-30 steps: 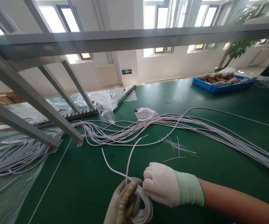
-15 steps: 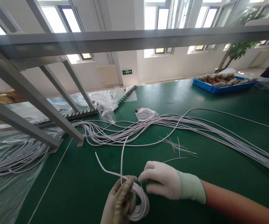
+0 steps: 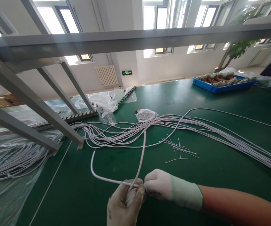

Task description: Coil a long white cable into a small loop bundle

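- We have our left hand [image 3: 123,204] clamped around a small coil of white cable [image 3: 131,197], low in the middle of our view and above the green counter [image 3: 79,194].
- Our right hand [image 3: 157,184] is right beside it at the coil's edge, fingers bunched; we cannot tell whether they pinch anything.
- From our left hand one cable length [image 3: 141,158] rises toward the long cable bundle [image 3: 243,149], and another [image 3: 102,179] bends out left, then up.
- Beyond our hands we see short loose wires [image 3: 179,147] scattered in front of that bundle, and a clear bag [image 3: 146,115] just behind it.
- Farther back on the right we have a blue tray [image 3: 213,89] of bundled pieces.
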A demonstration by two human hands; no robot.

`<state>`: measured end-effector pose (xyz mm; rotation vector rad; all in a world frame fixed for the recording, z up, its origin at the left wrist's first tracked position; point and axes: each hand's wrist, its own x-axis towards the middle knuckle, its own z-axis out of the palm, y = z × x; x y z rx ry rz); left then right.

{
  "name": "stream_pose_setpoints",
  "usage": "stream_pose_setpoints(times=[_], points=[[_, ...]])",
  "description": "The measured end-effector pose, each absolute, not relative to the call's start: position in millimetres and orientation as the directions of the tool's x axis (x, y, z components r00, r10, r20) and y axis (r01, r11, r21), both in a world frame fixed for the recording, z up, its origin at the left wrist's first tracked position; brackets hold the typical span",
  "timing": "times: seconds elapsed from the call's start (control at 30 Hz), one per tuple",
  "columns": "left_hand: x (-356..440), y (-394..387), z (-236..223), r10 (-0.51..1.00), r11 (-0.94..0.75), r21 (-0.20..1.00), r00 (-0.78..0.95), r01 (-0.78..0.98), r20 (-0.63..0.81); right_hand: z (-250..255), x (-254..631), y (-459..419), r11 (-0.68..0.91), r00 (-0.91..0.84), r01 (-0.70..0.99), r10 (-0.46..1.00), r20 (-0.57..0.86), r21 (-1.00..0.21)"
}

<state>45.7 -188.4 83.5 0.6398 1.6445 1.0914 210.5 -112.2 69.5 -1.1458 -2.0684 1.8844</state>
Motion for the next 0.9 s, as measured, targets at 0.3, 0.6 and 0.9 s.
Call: stream_pose_setpoints(times=[0.3,0.6,0.9], points=[[33.7,-176.5,60.4,0.788,0.404,0.663,-0.13,-0.63,-0.602,63.4,228.5,-101.3,0.652,-0.726,0.157,0.586,0.36,-0.742],[41.8,-182.2,79.4,0.825,0.476,0.828,-0.176,-0.296,-0.537,66.9,217.7,-107.4,0.349,-0.77,0.245,0.637,0.037,-0.904],[44.0,-179.0,72.2,0.776,0.456,0.774,-0.229,-0.44,-0.588,51.7,215.3,-117.8,0.019,-0.462,0.262,0.88,-0.108,-0.965]])
